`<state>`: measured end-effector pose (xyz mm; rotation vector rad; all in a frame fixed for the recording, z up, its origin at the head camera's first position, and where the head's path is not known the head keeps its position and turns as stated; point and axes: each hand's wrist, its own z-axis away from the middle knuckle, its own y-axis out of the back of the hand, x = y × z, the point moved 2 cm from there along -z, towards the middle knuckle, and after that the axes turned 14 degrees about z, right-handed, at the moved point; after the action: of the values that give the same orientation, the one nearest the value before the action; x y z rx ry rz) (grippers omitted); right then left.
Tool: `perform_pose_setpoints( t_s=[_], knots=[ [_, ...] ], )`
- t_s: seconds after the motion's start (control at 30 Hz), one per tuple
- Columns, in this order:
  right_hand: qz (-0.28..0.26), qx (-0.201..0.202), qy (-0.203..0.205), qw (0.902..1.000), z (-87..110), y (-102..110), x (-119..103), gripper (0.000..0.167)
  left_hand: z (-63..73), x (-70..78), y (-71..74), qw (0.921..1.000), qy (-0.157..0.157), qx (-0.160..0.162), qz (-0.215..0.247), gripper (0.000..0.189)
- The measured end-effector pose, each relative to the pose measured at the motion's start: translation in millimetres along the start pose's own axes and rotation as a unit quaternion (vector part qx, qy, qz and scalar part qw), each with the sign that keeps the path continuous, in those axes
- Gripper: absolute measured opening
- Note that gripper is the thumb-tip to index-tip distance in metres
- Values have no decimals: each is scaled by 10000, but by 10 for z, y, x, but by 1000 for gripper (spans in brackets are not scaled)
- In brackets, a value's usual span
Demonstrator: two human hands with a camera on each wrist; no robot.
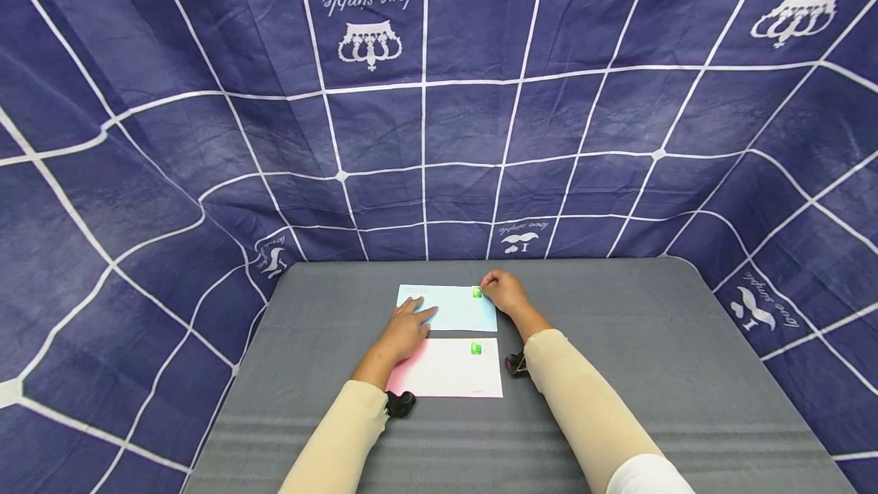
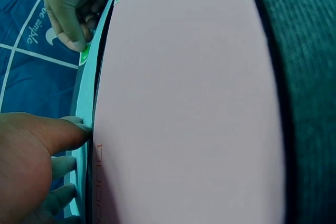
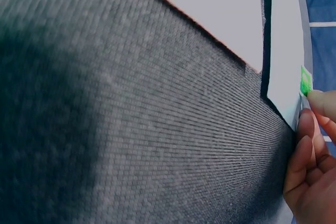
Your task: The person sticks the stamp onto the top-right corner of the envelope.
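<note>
A light blue envelope lies flat on the grey table. My left hand rests on its left part with the fingers spread. At its upper right corner sits a green stamp, which my right hand pinches by its edge between thumb and finger. In the right wrist view the thumb tip meets the stamp; whether the stamp is stuck down, I cannot tell. Nearer to me lies a white and pink envelope, bearing a second green stamp at its upper right. My left wrist partly covers its left side.
The grey cloth-covered table extends around both envelopes. A dark blue curtain with white grid lines hangs behind the table and along its sides. Small black wrist cameras are worn on both wrists.
</note>
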<state>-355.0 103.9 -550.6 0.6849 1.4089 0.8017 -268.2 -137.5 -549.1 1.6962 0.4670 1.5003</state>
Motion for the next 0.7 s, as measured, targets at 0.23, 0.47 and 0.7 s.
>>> perform_pose_setpoints(
  t_s=[0.23, 0.47, 0.7],
  knots=[
    [127, -6, -36, 9999, -9, -22, 22, 7, 17, 23, 11, 9999, -75, 61, 42, 41],
    [212, 22, -110, 9997, -1, -23, 18, 8, 10, 24, 10, 9999, -76, 54, 46, 41],
    [335, 128, -108, 9993, 14, -42, 23, 9, 1, 17, 15, 10000, -5, -36, 37, 42]
  ],
)
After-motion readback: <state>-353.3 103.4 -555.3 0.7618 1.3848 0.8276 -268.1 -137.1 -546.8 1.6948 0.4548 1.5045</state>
